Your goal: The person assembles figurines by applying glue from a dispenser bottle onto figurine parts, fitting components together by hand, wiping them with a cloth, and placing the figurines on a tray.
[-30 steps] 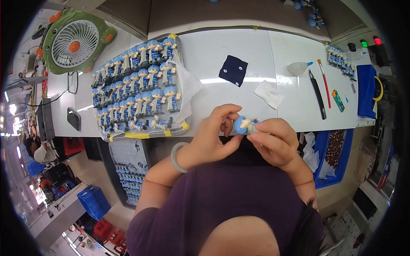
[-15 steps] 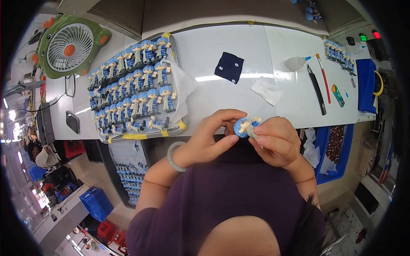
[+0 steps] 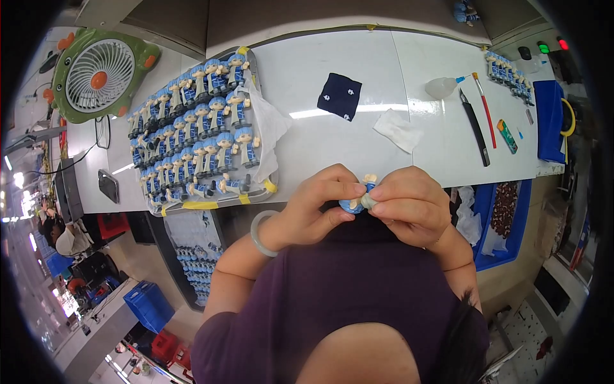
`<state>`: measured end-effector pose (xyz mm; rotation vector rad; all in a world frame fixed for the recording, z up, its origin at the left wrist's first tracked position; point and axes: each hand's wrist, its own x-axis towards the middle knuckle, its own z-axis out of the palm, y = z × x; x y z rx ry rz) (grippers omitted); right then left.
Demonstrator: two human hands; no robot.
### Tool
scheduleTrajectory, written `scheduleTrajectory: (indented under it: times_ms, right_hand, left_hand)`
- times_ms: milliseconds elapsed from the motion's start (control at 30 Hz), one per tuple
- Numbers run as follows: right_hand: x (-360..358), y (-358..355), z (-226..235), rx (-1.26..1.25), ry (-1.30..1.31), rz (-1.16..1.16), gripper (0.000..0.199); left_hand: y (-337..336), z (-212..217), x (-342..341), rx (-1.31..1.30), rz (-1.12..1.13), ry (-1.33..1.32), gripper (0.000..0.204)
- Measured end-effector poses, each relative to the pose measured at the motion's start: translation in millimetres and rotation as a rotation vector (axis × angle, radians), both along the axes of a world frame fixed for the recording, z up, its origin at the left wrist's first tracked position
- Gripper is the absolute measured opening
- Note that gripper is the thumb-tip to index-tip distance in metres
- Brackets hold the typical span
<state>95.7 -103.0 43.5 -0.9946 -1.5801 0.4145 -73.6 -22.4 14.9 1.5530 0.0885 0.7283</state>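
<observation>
Both hands meet close to my chest on one small blue toy figure (image 3: 355, 202) with cream limbs. My left hand (image 3: 316, 211), with a pale bangle at the wrist, pinches it from the left. My right hand (image 3: 409, 211) pinches it from the right, fingers curled over a whitish bit against the figure. Most of the figure is hidden by my fingers. On the white table (image 3: 320, 134) to the left lies a tray (image 3: 192, 137) packed with several rows of the same blue figures.
A dark blue cloth square (image 3: 339, 96) and a white wipe (image 3: 397, 130) lie ahead on the table. A squeeze bottle (image 3: 443, 86), a black tool (image 3: 474, 128) and a red brush (image 3: 483, 109) lie right. A green fan (image 3: 99, 75) stands far left. A blue bin (image 3: 505, 221) sits right.
My hands stay together on the figure and have turned it slightly between the fingers. The view has shifted a little; nothing on the table has moved.
</observation>
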Motion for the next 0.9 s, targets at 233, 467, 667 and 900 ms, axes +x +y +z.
scheduleTrajectory:
  times_ms: [233,467,667,900]
  right_hand:
    - [8,5,3,-0.184,0.048,0.097,0.029]
    - [22,21,-12,-0.337,0.078,0.241,0.024]
    - [64,20,-37,-0.145,0.364,-0.717,0.059]
    - [114,37,-65,-0.414,0.117,-0.731,0.064]
  left_hand:
    - [-1,-6,2,0.045,0.001,-0.006,0.038]
    - [-6,8,2,-0.730,-0.222,0.131,0.060]
    - [-3,6,-2,-0.315,-0.049,0.196,0.065]
    - [-6,1,-2,-0.007,0.099,0.133,0.066]
